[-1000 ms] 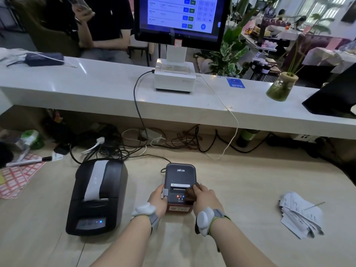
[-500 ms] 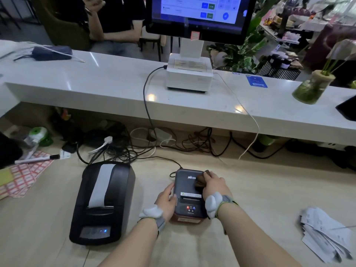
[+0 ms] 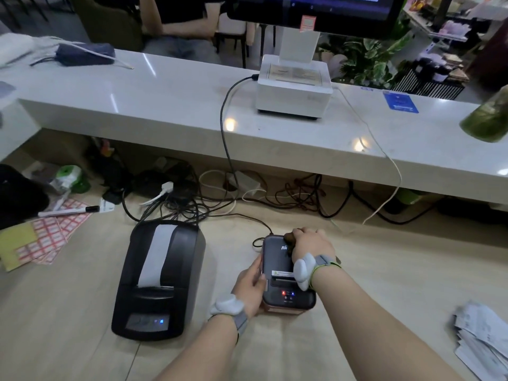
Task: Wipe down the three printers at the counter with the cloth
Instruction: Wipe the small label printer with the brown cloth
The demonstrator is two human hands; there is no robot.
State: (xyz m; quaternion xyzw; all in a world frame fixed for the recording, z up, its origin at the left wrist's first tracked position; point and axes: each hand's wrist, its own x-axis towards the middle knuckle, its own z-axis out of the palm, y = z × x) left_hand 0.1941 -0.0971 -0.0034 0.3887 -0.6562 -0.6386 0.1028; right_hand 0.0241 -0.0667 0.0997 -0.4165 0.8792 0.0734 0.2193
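Brace the small printer (image 3: pixel 284 270) with the gripping left hand (image 3: pixel 251 285) while the right hand (image 3: pixel 312 243), clutching the cloth (image 3: pixel 289 238), wipes its far end.

white "FEIE" letters on small printer (image 3: pixel 277 259), rest unreadable

Your right hand (image 3: pixel 312 244) is no longer at the near end of the small printer (image 3: pixel 276 257). A second ago it pressed the brown cloth (image 3: pixel 290 238) just beside the red and blue lights (image 3: pixel 287 293); half a second ago it was at mid-top. Now it holds the cloth on the far right corner, and your wrist lies along the printer's right edge.
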